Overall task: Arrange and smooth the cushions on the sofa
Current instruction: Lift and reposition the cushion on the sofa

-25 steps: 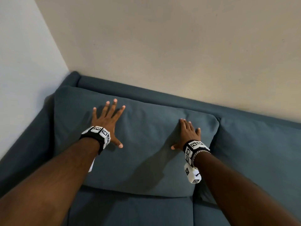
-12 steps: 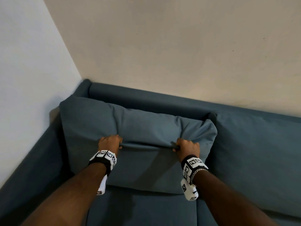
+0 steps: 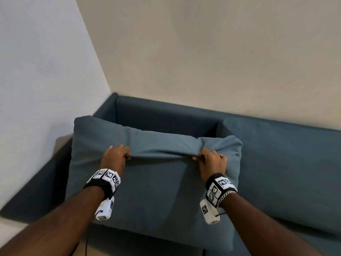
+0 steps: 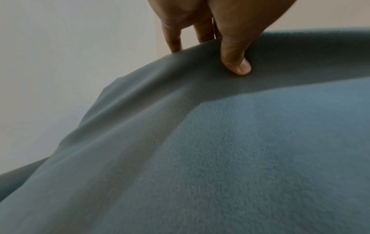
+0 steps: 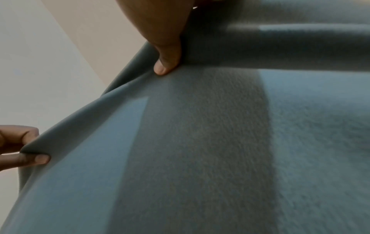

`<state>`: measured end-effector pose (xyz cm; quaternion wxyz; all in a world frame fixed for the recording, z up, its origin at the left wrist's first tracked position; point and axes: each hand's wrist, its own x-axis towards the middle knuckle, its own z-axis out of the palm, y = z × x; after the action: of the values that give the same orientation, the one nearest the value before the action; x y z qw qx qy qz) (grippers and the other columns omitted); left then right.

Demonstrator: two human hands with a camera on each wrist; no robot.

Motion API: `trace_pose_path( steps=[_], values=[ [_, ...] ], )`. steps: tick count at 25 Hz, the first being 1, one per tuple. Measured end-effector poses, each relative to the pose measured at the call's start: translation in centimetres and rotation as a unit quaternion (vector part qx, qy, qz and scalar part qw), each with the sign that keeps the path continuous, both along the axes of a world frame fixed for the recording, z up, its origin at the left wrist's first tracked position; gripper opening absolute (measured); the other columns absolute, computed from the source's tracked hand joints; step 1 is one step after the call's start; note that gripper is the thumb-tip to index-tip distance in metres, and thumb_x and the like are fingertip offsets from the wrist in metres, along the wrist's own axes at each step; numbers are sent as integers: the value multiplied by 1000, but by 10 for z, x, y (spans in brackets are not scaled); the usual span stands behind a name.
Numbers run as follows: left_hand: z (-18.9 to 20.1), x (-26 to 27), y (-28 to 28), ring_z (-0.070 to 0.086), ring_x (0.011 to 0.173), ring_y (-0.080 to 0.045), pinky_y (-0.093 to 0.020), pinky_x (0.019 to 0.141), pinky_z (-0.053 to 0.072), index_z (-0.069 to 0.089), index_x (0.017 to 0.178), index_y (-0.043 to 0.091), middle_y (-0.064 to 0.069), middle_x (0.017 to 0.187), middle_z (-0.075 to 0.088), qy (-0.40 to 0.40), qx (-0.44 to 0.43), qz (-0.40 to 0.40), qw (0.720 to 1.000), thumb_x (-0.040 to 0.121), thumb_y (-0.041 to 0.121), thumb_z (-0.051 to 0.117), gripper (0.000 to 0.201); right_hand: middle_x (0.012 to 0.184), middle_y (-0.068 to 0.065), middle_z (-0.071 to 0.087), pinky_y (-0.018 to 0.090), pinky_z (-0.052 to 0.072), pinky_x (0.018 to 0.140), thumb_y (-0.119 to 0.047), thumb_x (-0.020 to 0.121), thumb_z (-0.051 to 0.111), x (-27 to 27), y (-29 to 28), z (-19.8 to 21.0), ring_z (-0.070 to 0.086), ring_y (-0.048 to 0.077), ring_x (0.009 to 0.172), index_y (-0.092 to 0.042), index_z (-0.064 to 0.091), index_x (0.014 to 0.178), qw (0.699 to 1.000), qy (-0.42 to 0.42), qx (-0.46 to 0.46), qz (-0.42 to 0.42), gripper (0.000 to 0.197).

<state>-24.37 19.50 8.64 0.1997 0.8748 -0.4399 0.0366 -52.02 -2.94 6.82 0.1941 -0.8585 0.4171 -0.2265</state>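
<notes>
A large blue-grey back cushion is pulled forward off the sofa's backrest, tilted toward me. My left hand grips a fold of its fabric near the top left; the thumb presses into the cloth. My right hand grips the same fold near the top right, thumb on the fabric. The left hand's fingers also show at the edge of the right wrist view. A second back cushion leans against the backrest on the right.
The sofa stands in a room corner, a white wall to its left and a beige wall behind it. The left armrest runs beside the held cushion. The seat cushion lies below.
A second ago both hands lay flat on the cushion. They have since closed on a fold of its fabric and pulled the cushion forward, away from the backrest.
</notes>
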Motion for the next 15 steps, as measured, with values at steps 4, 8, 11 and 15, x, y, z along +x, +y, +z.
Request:
trace_pose_path(
  steps=[4, 8, 11, 15],
  values=[
    [-3, -88, 35, 62, 75, -37, -45, 81, 45, 62, 69, 14, -12, 77, 64, 58, 24, 4, 998, 76, 2, 57, 15, 80, -4, 66, 37, 28, 85, -40, 94, 69, -85, 25, -7, 62, 24, 88, -25, 65, 85, 999, 25, 32, 6, 18],
    [-27, -166, 58, 61, 79, -33, -39, 70, 44, 58, 68, 21, -6, 79, 61, 170, 85, -25, 981, 77, -3, 76, 31, 85, -3, 68, 39, 33, 91, -42, 94, 68, -178, 52, -27, 63, 23, 89, -26, 68, 90, 998, 44, 52, -7, 17],
    [-48, -223, 70, 56, 76, -25, -31, 66, 32, 42, 63, 35, 5, 74, 52, 191, 114, -105, 969, 76, 2, 81, 52, 87, 1, 73, 41, 36, 92, -39, 90, 75, -252, 81, -36, 67, 28, 91, -24, 73, 94, 994, 66, 69, -57, 16],
    [-62, -292, 86, 63, 77, -33, -31, 66, 35, 59, 70, 15, -1, 76, 62, 188, 114, -165, 961, 73, -1, 81, 27, 73, 4, 72, 47, 43, 82, -27, 78, 89, -335, 128, -33, 69, 34, 74, -22, 77, 84, 990, 52, 0, -132, 15]
  ],
)
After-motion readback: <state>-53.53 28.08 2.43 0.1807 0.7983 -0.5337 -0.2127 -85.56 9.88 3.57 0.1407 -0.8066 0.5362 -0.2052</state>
